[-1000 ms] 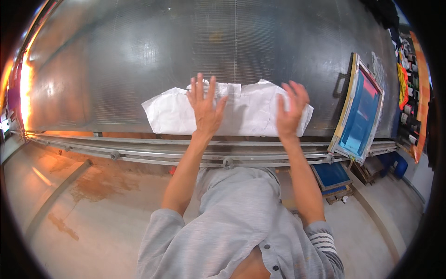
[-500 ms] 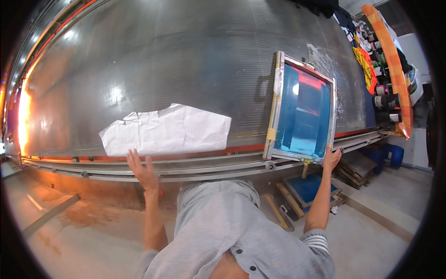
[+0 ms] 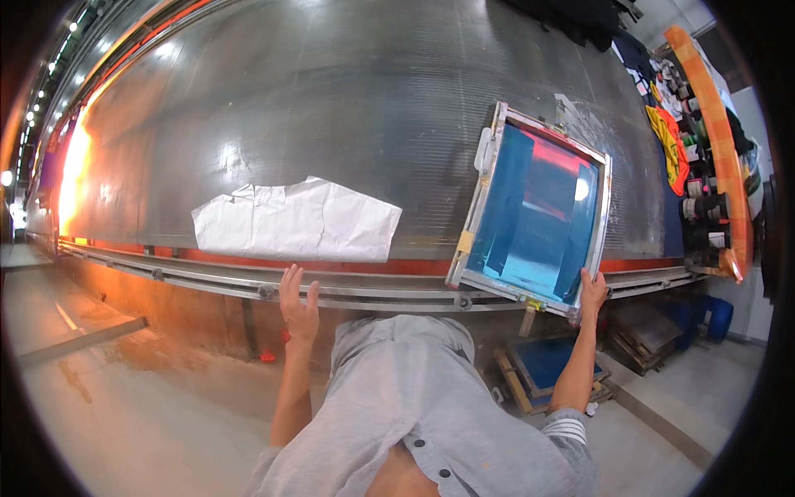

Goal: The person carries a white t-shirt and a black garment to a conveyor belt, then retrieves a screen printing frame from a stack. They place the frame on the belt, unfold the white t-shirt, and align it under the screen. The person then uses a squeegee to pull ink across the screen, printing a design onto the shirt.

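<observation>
My right hand (image 3: 591, 291) grips the near right corner of a screen-printing frame (image 3: 603, 219), its metal rim taped in places. Blue mesh (image 3: 538, 219) fills the frame and shines with reflections. It sits slantwise at the table's near edge, its near end jutting over the metal rail; whether it is lifted off the surface, I cannot tell. To the left, my left hand (image 3: 300, 306) is raised just in front of the rail, fingers stretched out and holding nothing. Beyond it a creased white paper piece (image 3: 298, 224) with an irregular outline lies flat on the grey table (image 3: 356, 124).
Metal rails (image 3: 373, 290) run along the table's near edge. A bright orange glow (image 3: 74, 174) lines the far left. Ink jars (image 3: 704, 207) and a yellow-orange cloth (image 3: 667, 141) crowd the right end. More blue-meshed frames (image 3: 551, 360) are stacked below on the right, near a blue drum (image 3: 716, 316).
The frame's near end has swung toward me and slightly left, with my right hand still on its corner. My left hand has drawn back from the paper's edge. The view has shifted a little.
</observation>
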